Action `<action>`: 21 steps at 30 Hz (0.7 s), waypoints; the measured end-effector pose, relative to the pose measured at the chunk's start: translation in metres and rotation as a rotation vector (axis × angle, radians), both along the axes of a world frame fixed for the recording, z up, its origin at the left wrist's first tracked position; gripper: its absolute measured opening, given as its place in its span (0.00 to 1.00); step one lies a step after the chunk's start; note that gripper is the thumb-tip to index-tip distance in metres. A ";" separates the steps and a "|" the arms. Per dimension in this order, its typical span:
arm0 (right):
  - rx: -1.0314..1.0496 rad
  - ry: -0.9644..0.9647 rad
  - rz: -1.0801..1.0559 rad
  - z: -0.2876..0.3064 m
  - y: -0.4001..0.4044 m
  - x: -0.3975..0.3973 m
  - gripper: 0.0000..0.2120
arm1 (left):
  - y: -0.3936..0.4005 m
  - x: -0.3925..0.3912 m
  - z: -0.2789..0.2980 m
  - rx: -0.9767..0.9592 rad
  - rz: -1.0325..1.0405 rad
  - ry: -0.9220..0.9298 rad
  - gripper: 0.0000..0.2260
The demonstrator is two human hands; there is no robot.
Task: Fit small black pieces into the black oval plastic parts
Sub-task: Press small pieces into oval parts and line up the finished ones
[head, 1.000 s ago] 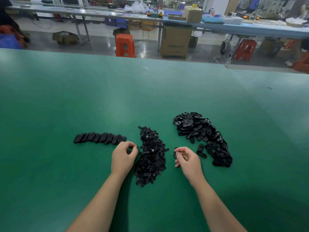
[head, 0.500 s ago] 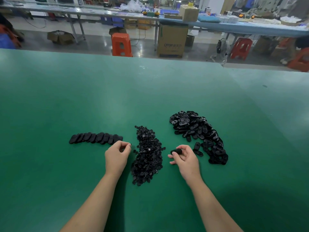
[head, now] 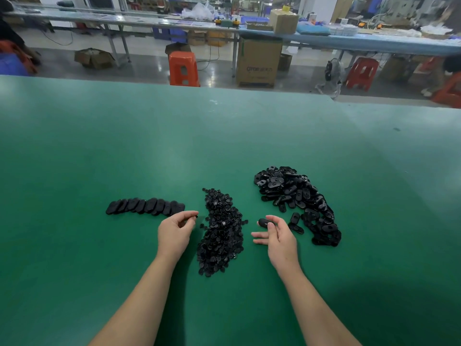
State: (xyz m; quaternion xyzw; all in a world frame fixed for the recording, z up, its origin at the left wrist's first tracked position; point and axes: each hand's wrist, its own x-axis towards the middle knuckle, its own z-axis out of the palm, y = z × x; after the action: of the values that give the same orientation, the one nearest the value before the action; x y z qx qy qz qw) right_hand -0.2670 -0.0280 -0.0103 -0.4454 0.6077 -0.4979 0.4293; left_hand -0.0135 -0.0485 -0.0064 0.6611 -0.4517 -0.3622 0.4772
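Observation:
A heap of small black pieces point(head: 220, 233) lies in the middle of the green table point(head: 224, 136). To its right spreads a pile of black oval parts point(head: 296, 198). A row of overlapping oval parts point(head: 146, 206) lies at the left. My left hand point(head: 174, 234) pinches one small black piece point(head: 195, 217) between thumb and fingertips, just left of the heap. My right hand point(head: 277, 233) holds one black oval part point(head: 263, 223) in its fingertips, between the heap and the pile, with its lower fingers stretched out.
Two loose oval parts point(head: 295, 222) lie by my right hand. Beyond the table's far edge stand an orange stool point(head: 183, 68), a cardboard box point(head: 259, 63), red stools point(head: 361, 72) and a long workbench point(head: 224, 28) with boxes.
My right hand has lifted an oval part off the table near the pile and turned it toward the middle. My left hand has picked a small piece at the heap's edge.

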 end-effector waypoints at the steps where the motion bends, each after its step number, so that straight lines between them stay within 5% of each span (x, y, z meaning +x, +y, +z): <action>1: 0.000 -0.006 -0.004 0.000 0.000 0.000 0.09 | 0.000 -0.001 0.001 0.005 0.001 0.006 0.11; 8: 0.010 -0.003 -0.002 -0.001 0.000 0.000 0.06 | 0.004 -0.036 0.020 -0.099 0.052 -0.142 0.05; 14: 0.012 -0.004 -0.018 -0.004 -0.003 0.000 0.12 | 0.005 -0.105 0.036 -0.083 -0.197 -0.151 0.08; 21: -0.040 0.213 0.021 -0.003 -0.002 -0.004 0.12 | 0.007 -0.146 0.033 0.014 -0.216 -0.147 0.07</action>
State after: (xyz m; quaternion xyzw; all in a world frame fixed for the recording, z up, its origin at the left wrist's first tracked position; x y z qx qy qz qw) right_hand -0.2715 -0.0296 -0.0136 -0.5110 0.6350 -0.4552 0.3584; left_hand -0.1597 -0.0418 0.0270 0.6367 -0.5515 -0.3650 0.3965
